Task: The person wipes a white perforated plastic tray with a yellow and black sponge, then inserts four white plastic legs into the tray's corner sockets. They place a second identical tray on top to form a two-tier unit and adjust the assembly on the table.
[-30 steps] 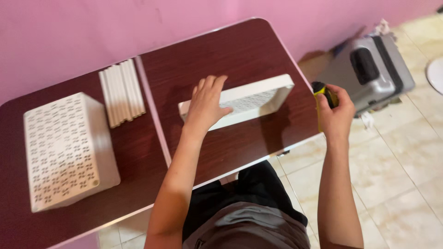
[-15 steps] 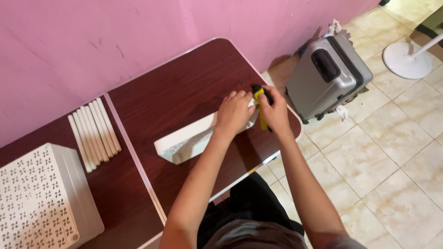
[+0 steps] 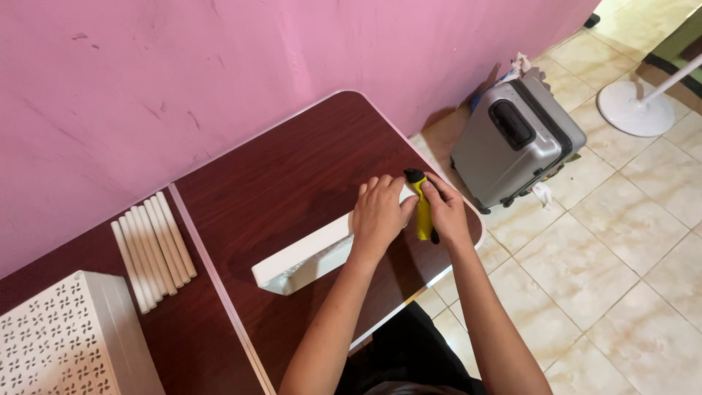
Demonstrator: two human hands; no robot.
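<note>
A white perforated panel [image 3: 303,257] stands on its long edge on the dark wooden table [image 3: 292,164]. My left hand [image 3: 379,213] presses on the panel's right end and grips it. Right beside it, my right hand [image 3: 444,213] holds a yellow and black tool [image 3: 422,207] upright against the panel's right end. The panel's far corner is hidden behind both hands.
Several white rods [image 3: 152,249] lie side by side at the table's left. A white perforated box [image 3: 69,340] sits at the bottom left corner. A grey suitcase [image 3: 515,139] stands on the tiled floor to the right, with a white fan base [image 3: 635,107] beyond it.
My right hand brought the yellow tool from off the table's right edge up to the panel's right end. My left hand slid along the panel to that end. The view shifted right.
</note>
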